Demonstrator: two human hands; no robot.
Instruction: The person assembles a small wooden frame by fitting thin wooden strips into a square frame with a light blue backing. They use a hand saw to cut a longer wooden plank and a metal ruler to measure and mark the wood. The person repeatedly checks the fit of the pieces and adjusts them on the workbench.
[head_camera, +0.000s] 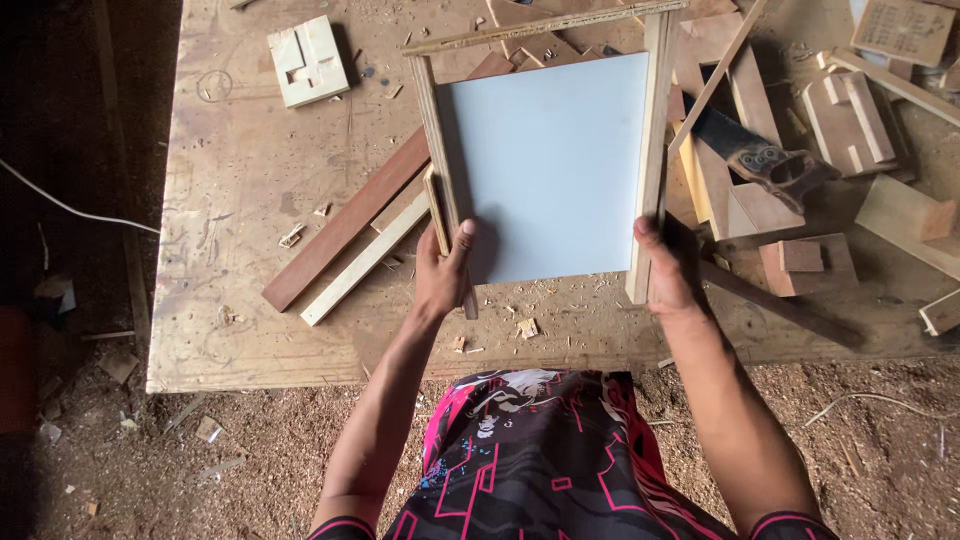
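Observation:
A three-sided wooden frame with a pale blue-white panel set inside it is held above the workbench. My left hand grips the lower end of the frame's left strip, thumb on the panel. My right hand grips the lower end of the right strip. The frame's near side is open, and the panel's bottom edge shows between my hands.
On the plywood workbench lie a dark red-brown board, a pale strip, a white notched block, a handsaw and several offcuts at right. Sawdust covers the ground below. A white cable runs at left.

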